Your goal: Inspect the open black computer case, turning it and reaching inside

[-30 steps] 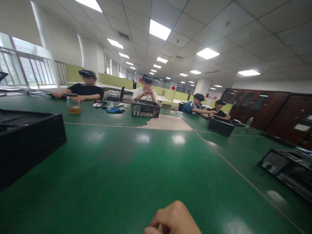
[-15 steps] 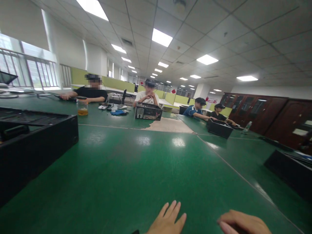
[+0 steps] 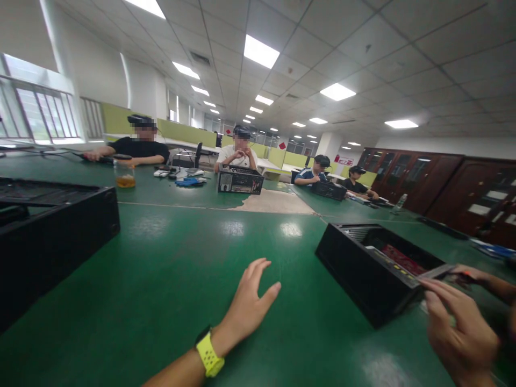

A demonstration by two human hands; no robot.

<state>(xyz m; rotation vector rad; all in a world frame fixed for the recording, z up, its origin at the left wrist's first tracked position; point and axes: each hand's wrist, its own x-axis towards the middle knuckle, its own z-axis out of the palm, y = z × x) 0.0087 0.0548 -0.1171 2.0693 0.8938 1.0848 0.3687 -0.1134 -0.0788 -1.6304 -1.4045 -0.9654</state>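
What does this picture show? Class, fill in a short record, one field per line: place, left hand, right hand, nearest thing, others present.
Place: green table in an office
Left hand: left hand open, fingers spread over the table, yellow watch strap on the wrist
Right hand: right hand at the near corner of the black computer case
Nearest thing: that open case
Others present: four seated people across the table

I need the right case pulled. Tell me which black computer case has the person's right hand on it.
The open black case at right, red board showing inside; the right hand touches its near corner. The other cases sit far left and across the table.
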